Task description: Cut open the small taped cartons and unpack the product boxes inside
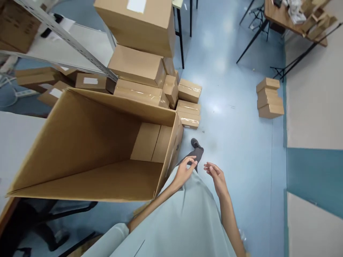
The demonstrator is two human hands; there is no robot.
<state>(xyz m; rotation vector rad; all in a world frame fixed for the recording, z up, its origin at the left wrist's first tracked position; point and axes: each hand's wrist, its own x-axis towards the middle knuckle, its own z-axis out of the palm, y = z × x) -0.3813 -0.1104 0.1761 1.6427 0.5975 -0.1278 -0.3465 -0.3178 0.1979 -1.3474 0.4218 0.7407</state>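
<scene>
My left hand (184, 171) hovers in front of my light blue top (191, 214), thumb and forefinger curved with a small gap between their tips. Level with it on the right is my right hand (217, 177), its fingers loosely bent and apart. I see nothing in either hand, and the two do not touch. Nearest my left hand stands a large open cardboard box (104, 178). Its mouth faces up toward me, and the bottom flaps (146, 142) show inside with nothing lying on them.
Closed cardboard boxes (139, 66) are stacked beyond the large box, with smaller taped boxes (189, 109) beside them. A metal shelf (88, 39) stands at left. Small boxes (270, 100) sit by the right wall, below a wooden table (281, 18). Blue floor (230, 132) lies between.
</scene>
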